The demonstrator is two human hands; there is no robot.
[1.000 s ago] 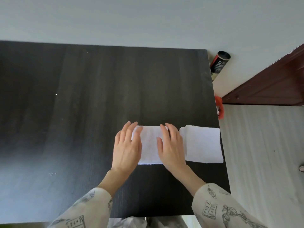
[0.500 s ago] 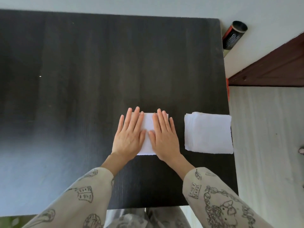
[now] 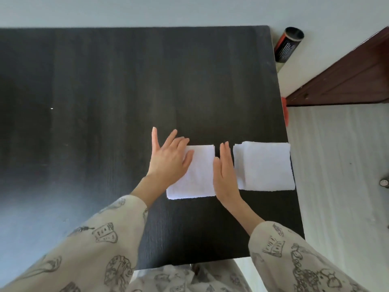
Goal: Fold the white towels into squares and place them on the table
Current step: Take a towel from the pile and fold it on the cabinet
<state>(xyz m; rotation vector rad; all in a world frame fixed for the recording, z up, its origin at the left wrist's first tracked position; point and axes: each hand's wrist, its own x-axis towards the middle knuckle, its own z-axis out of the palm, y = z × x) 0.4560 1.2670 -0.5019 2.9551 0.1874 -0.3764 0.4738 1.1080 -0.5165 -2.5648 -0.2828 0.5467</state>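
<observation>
Head view: a folded towel [image 3: 196, 175] lies flat on the table [image 3: 105, 91] near its right edge. The left hand [image 3: 168, 160], fingers spread, rests on its left part. The right hand [image 3: 225, 175], fingers straight together, touches its right edge. A stack of towels [image 3: 265, 165] sits at the right edge.

My left hand [image 3: 168, 159] lies flat, palm down, fingers straight and spread, thumb splayed wide to the left. My right hand [image 3: 225, 173] stands on its edge, fingers straight and pressed together, pointing forward. Both forearms reach out from patterned sleeves [image 3: 294, 262].
</observation>
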